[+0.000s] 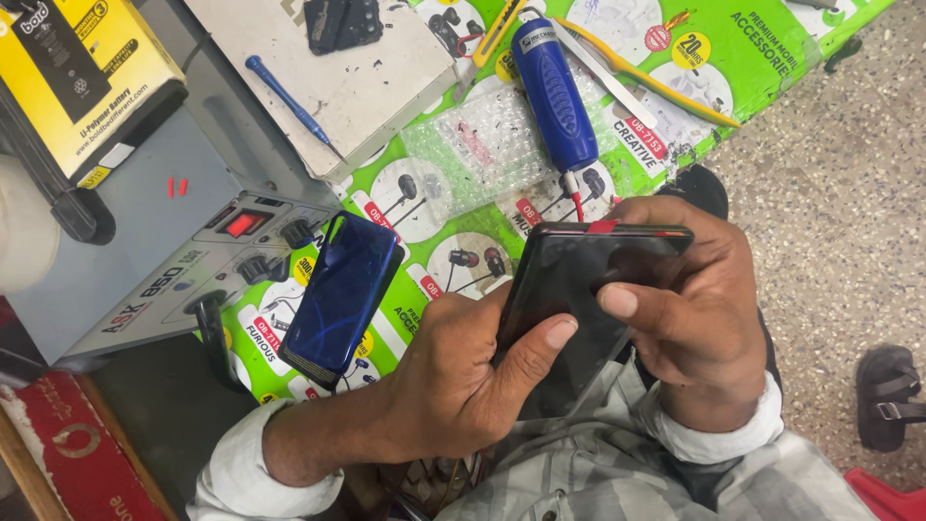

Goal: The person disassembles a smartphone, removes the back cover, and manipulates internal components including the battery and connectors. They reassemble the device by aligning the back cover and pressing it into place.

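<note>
A black smartphone [569, 280] with a dark screen is held over my lap by both hands. My left hand [453, 371] grips its lower left edge, thumb lying across the glass. My right hand [699, 309] wraps its right side and top corner, thumb pressed on the screen. A small red piece shows at the phone's top edge. A glossy blue phone back cover [340, 294] lies on the green printed mat [762, 58] to the left of my left hand.
A blue-handled screwdriver [553, 92] and bubble wrap [482, 145] lie on the mat. A grey machine with a red switch [183, 270] sits left. Behind are a white slab [386, 87] with a thin blue screwdriver [287, 101], a yellow box [87, 77], and yellow tweezers [656, 82].
</note>
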